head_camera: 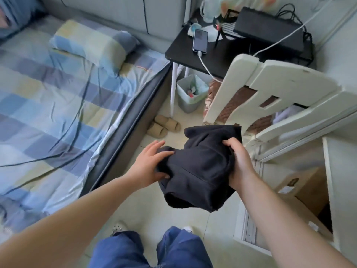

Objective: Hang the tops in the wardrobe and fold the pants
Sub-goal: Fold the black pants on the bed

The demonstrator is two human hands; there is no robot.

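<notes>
The person stands on the pale tiled floor [154, 209] beside the bed, both bare forearms stretched forward and down. Between the hands, held in the air above the floor, is a bundled black fabric garment [201, 167], folded over on itself; whether it is a top or pants cannot be told. The left hand [148, 167] lies against the garment's left side with its fingers [164, 153] fairly straight and slightly spread over the cloth, the thumb tucked against the fold below. The right hand [239, 163] grips the garment's right edge, its fingers [229, 143] curled over the top of the cloth and pinching it against the palm.

To the left lies the bed with a blue, grey and yellow checked sheet [48, 105] and a matching checked pillow [92, 43] near its head end. At the bed's far corner stands a small black tabletop [181, 51] carrying a smartphone [201, 41] plugged into a white cable. Under the tabletop's near edge sits a pale grey waste bin [190, 95] holding crumpled rubbish. A pair of beige slippers [164, 125] rests on the floor beside the bed's edge. A white wooden chair back [270, 89] stands on the right.
</notes>
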